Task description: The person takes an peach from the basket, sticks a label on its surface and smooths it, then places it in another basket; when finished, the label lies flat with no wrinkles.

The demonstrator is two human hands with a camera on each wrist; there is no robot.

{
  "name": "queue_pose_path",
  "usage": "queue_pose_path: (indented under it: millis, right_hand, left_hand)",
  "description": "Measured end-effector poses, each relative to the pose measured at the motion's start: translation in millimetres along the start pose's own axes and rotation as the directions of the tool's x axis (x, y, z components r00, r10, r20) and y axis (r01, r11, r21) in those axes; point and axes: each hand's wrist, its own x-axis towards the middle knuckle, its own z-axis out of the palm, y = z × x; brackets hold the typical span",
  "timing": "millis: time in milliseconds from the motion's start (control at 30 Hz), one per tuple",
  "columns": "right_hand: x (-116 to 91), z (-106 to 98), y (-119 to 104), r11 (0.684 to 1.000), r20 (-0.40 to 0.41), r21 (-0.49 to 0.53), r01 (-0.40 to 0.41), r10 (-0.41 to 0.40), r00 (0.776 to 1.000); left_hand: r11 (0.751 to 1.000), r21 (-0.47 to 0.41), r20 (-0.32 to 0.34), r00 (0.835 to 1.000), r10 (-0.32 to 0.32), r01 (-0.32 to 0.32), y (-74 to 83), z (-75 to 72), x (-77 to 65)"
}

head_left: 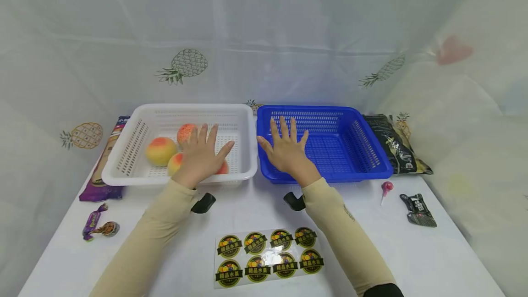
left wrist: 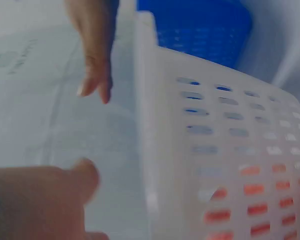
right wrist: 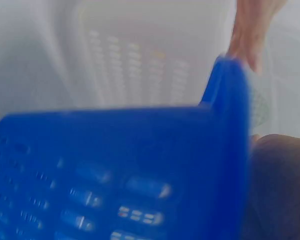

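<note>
My left hand (head_left: pixel 200 157) is spread with straight fingers above the front of a white basket (head_left: pixel 117 180). Inside that basket lie several peaches (head_left: pixel 161 151), some partly hidden behind the hand. Over the left part of a blue basket (head_left: pixel 330 177) my right hand (head_left: pixel 286 152) is spread too, holding nothing. No fruit shows in the blue basket. The left wrist view has my left hand (left wrist: pixel 45 200) beside the white basket's wall (left wrist: pixel 170 150), with red-orange fruit behind the slots. In the right wrist view, the right hand (right wrist: pixel 277 185) is dark beside the blue basket's rim (right wrist: pixel 235 150).
A sheet of round stickers (head_left: pixel 268 258) lies at the table's front. Left are a purple packet (head_left: pixel 101 191), a purple-wrapped candy (head_left: pixel 91 223) and a round-headed lollipop (head_left: pixel 109 229). Right are a black bag (head_left: pixel 396 150), a pink lollipop (head_left: pixel 387 187) and a small black packet (head_left: pixel 418 210).
</note>
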Motion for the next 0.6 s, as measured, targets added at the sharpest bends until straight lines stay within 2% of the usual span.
queue_pose_path:
  millis: [100, 167, 267, 367, 467, 600]
  right_hand:
    - [-6.5, -2.2, -5.9, 0.999, -0.049, 0.029, 0.042, -0.041, 0.998]
    - [-12.3, -5.3, -12.2, 0.995, -0.083, 0.045, 0.088, -0.084, 0.993]
    - [-20.7, -10.1, -24.7, 0.985, -0.119, 0.062, 0.164, -0.156, 0.981]
    - [-25.2, -11.5, -39.5, 0.968, -0.137, 0.056, 0.243, -0.234, 0.963]
    - [-23.7, -7.8, -54.3, 0.945, -0.116, 0.069, 0.32, -0.311, 0.943]
    - [-15.2, 0.3, -71.9, 0.915, -0.013, 0.16, 0.371, -0.374, 0.927]
  left_hand:
    - [0.999, -0.035, -0.082, 0.996, -0.022, 0.019, -14.9, -12.9, -23.7]
    - [0.997, -0.055, -0.149, 0.987, -0.067, 0.059, -27.8, -19.4, -42.8]
    - [0.985, -0.068, -0.239, 0.956, -0.17, 0.158, -47.8, -22.7, -72.1]
    - [0.957, -0.082, -0.278, 0.916, -0.289, 0.277, -65.1, -18.9, -94.7]
    - [0.924, -0.135, -0.279, 0.882, -0.381, 0.357, -75.0, -11.6, -106.0]
    - [0.88, -0.229, -0.251, 0.849, -0.466, 0.415, -77.6, -2.3, -105.7]
